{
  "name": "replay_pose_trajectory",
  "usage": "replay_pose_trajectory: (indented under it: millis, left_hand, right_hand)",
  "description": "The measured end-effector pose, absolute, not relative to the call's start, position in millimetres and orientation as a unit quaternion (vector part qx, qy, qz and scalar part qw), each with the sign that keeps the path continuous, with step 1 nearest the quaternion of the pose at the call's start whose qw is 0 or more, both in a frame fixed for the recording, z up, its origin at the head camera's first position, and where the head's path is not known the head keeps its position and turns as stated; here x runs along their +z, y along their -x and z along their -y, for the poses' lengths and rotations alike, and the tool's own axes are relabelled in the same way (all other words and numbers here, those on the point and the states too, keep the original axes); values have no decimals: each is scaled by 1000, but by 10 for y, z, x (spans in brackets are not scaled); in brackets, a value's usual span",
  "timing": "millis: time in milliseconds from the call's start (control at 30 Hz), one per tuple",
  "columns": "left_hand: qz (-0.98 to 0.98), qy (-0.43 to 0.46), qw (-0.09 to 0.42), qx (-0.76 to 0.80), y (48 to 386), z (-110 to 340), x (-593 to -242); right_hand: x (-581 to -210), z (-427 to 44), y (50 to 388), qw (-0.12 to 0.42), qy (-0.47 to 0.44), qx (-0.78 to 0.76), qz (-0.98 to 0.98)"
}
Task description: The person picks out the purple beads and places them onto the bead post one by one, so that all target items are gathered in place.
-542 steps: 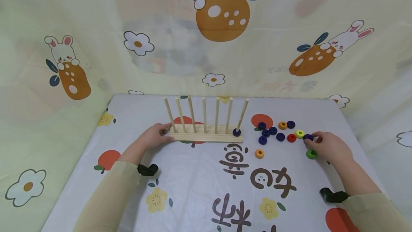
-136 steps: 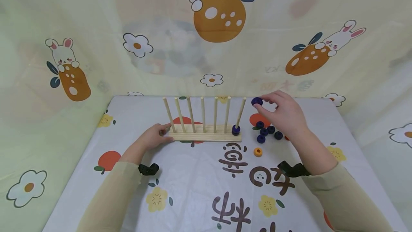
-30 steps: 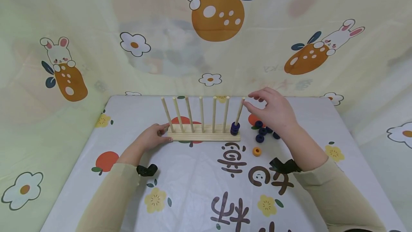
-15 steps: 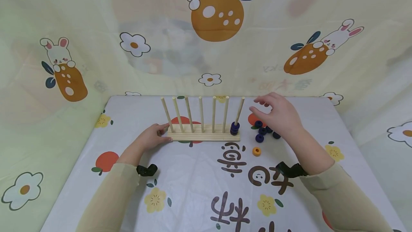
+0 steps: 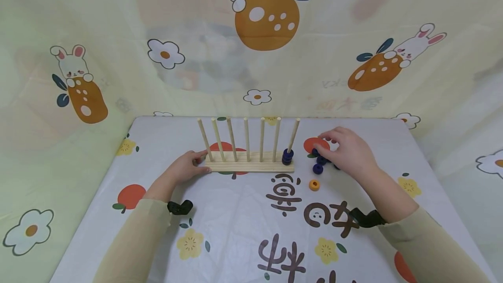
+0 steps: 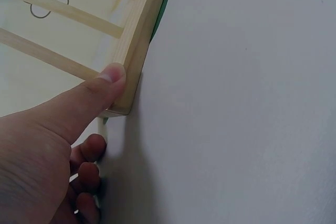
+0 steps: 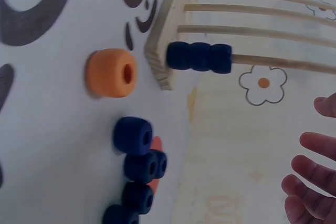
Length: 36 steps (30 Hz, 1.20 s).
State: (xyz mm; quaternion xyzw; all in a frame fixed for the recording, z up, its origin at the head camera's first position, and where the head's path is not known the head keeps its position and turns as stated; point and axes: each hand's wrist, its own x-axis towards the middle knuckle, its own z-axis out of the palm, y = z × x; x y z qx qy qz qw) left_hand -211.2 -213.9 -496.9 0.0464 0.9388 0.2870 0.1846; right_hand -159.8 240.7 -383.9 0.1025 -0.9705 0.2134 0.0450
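The left hand grasps the left end of the wooden peg rack, thumb pressed on the upper face of the base. The rack rests on the printed tablecloth with seven pegs upright. Three dark blue beads are stacked on the rightmost peg, against the base. The right hand is positioned over the loose dark blue beads, fingers released and spaced apart; contact between the thumb and the nearest bead cannot be determined. The loose beads lie clustered on the tablecloth to the right of the rack. A single orange bead lies nearer the person, apart from the cluster.
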Motion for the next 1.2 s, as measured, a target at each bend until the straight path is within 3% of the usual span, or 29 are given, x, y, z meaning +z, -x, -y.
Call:
replay_pose_trajectory:
  millis: [800, 1200]
  left_hand:
    - [-938, -42, 181, 294, 2119, 2142, -4995]
    - [-938, -44, 182, 291, 2121, 2144, -4989]
  right_hand:
    - [-4541, -2679, 1654, -46, -130, 159, 977]
    - [-4705, -2704, 1708, -88, -126, 135, 979]
